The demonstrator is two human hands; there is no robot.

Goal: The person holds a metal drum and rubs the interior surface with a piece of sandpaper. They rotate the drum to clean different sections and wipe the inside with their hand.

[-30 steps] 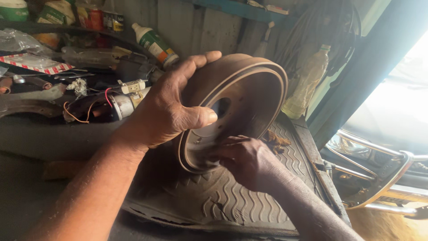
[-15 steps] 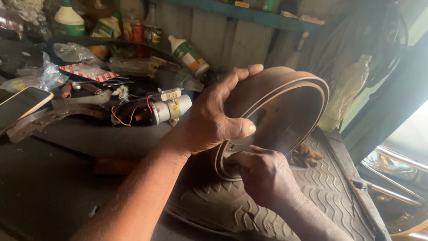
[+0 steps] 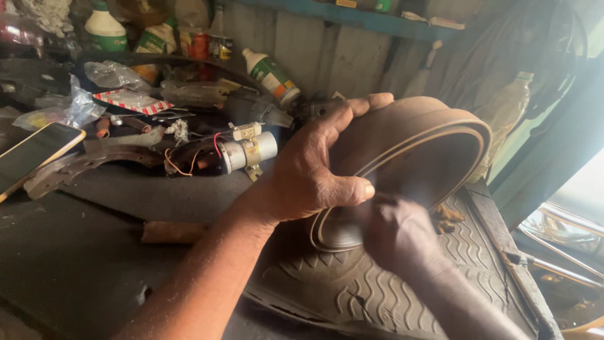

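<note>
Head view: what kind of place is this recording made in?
Most likely a small vehicle repair workshop. The left hand grips a brake drum over a ribbed rubber mat, and a brake shoe, a small electric motor and fluid bottles crowd the dark bench.

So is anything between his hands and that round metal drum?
Nothing visible. The left hand grips the drum directly, fingers over its rim and thumb on its face. The right hand, blurred, is pressed against the lower face.
</note>
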